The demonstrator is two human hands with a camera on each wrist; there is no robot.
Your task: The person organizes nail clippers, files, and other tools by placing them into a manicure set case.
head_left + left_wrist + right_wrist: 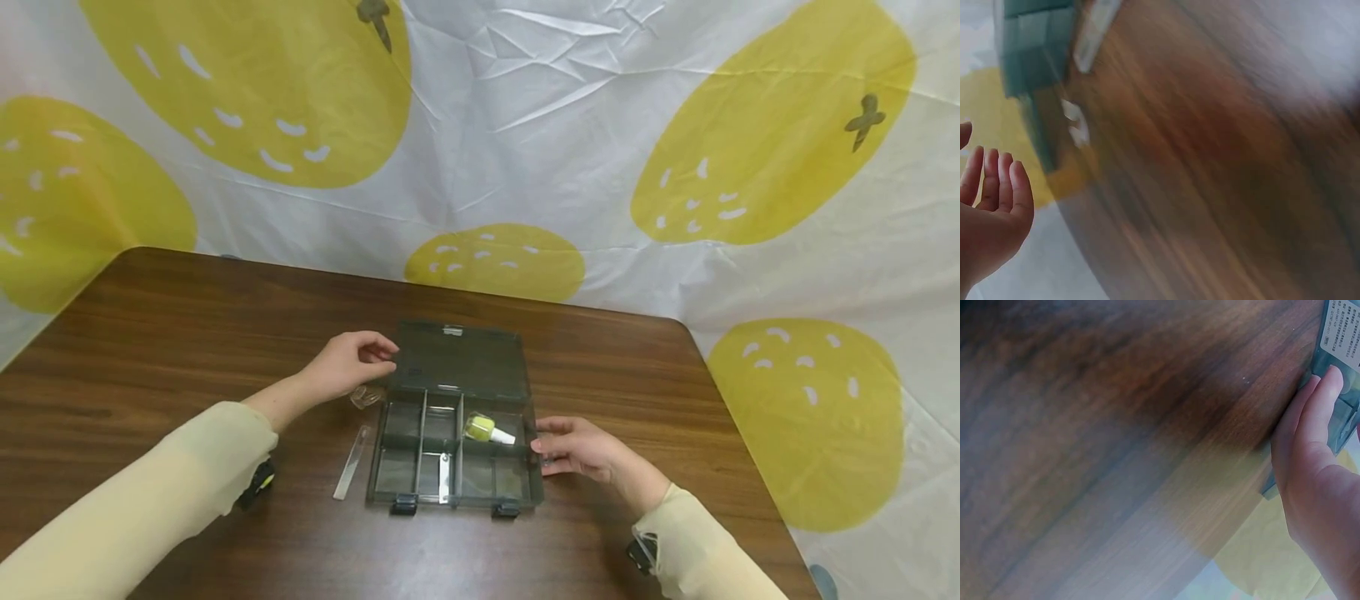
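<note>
the organiser box (453,454) sat mid-table (187,333), its raised lid (459,362) blocking approach from 12 o'clock. a clear strip (352,463) and small clear piece (365,397) crowded 9 o'clock; 3 and 6 o'clock lay free.

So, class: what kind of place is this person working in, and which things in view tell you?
Probably a makeshift tabletop work spot: a brown wooden table, a white sheet with yellow fruit prints hung behind it, and an open compartment box between both hands.
</note>
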